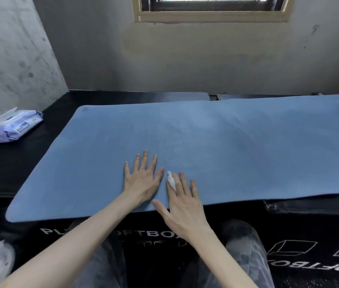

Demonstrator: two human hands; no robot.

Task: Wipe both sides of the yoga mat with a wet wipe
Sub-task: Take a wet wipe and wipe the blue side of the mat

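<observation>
The big black padded box (pixel 29 163) has white letters on its front that read partly as "SOFTBOX", and a small dark mark is written on the far left corner of the flat blue yoga mat (pixel 206 142) lying on top. A purple pack of wipes (pixel 12 126) lies left of the mat, its label too blurry to read. The left hand (pixel 141 179) lies flat on the mat with fingers spread, and the right hand (pixel 182 206) lies flat beside it, a small white wet wipe (pixel 171 180) tucked under its straight fingers (pixel 182 183).

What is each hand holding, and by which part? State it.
The right hand presses a bunched wet wipe under its fingers against the yoga mat. The left hand holds nothing.
</observation>
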